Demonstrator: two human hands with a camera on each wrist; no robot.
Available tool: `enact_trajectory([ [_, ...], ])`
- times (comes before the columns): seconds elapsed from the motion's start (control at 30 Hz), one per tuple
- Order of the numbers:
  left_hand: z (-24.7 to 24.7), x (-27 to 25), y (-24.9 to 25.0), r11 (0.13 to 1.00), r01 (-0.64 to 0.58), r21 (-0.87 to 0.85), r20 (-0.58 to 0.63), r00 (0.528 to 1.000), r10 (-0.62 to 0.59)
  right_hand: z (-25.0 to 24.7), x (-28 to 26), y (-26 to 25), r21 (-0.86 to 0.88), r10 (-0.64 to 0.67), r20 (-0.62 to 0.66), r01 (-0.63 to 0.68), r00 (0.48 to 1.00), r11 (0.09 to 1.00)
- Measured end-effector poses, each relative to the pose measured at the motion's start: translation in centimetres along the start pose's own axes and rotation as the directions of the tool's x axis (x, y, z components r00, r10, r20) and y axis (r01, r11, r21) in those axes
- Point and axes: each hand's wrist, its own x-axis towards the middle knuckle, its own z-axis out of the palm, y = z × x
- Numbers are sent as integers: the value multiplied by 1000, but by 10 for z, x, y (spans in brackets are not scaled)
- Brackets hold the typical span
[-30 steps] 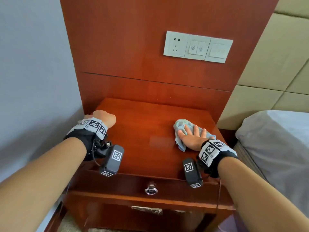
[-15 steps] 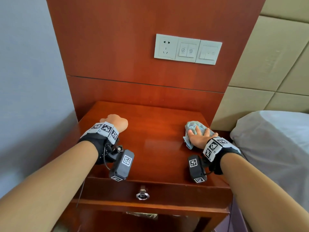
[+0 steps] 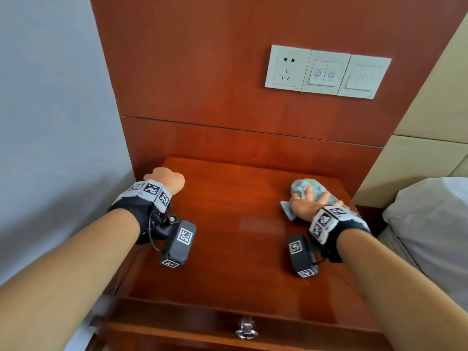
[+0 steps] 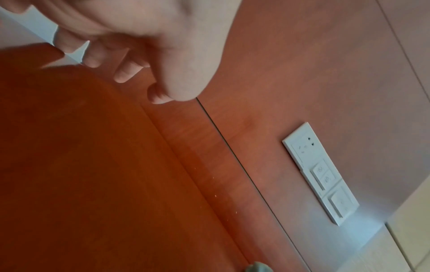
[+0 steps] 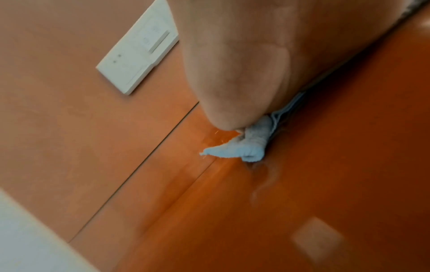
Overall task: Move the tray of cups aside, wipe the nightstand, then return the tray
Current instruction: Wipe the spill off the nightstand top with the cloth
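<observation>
The reddish wooden nightstand top (image 3: 240,224) carries no tray or cups; neither shows in any view. My right hand (image 3: 310,196) lies flat with spread fingers on a crumpled light-blue cloth (image 3: 301,187), pressing it onto the far right part of the top, close to the back panel. In the right wrist view a twisted corner of the cloth (image 5: 246,147) sticks out under the palm (image 5: 244,64). My left hand (image 3: 167,177) sits at the far left of the top, near the wall. Its fingers (image 4: 121,73) are curled and hold nothing.
A white socket and switch panel (image 3: 326,72) sits on the wooden back panel above. A grey wall (image 3: 50,122) borders the left. A bed with grey bedding (image 3: 430,224) and a padded headboard (image 3: 430,127) lie to the right. A drawer knob (image 3: 246,330) sits below the front edge.
My right hand has slid the cloth toward the back right corner of the nightstand top. The left hand has stayed at the left edge.
</observation>
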Motion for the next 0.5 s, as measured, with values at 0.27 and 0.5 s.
enact_trajectory([
  [0.27, -46, 26, -47, 897, -6, -441, 176, 980, 93, 55, -90, -143, -75, -360, 124, 371, 925, 926],
  [0.5, -65, 31, -65, 815, 169, -554, 321, 947, 22, 94, -140, -220, -116, -553, 202, 581, 808, 806],
])
